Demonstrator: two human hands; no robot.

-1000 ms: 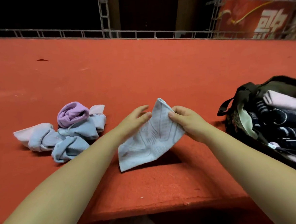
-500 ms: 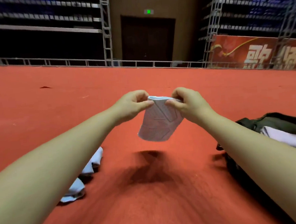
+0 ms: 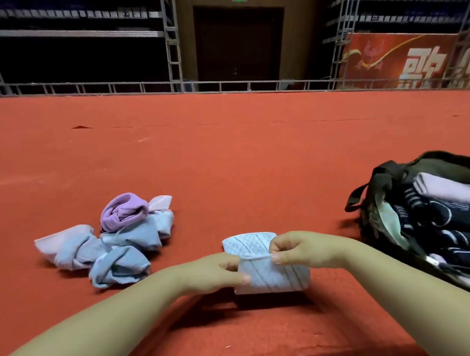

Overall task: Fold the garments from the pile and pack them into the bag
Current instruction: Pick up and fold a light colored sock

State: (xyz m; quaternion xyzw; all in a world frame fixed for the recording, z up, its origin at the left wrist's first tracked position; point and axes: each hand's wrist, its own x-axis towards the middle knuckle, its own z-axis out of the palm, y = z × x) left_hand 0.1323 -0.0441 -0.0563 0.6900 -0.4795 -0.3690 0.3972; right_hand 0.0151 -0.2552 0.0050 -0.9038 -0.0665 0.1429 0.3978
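Observation:
A small pale-blue patterned garment (image 3: 274,275) is folded over itself on the red carpet in front of me. My left hand (image 3: 215,273) pinches its left edge and my right hand (image 3: 303,249) pinches the top of the fold. To the left lies the pile (image 3: 113,242) of crumpled light-blue and pink pieces, with a purple rolled one (image 3: 123,210) on top. At the right, a dark bag (image 3: 382,195) lies open with folded dark patterned and pale pink clothes inside.
The red carpet (image 3: 241,163) stretches far ahead to a metal truss rail (image 3: 166,85). A dark doorway and a red banner (image 3: 414,59) stand behind it. The step's front edge runs just below my forearms.
Both hands brought the pale-blue garment down from the air onto the carpet, now folded smaller. The view dropped, so the pile and the bag show fully again.

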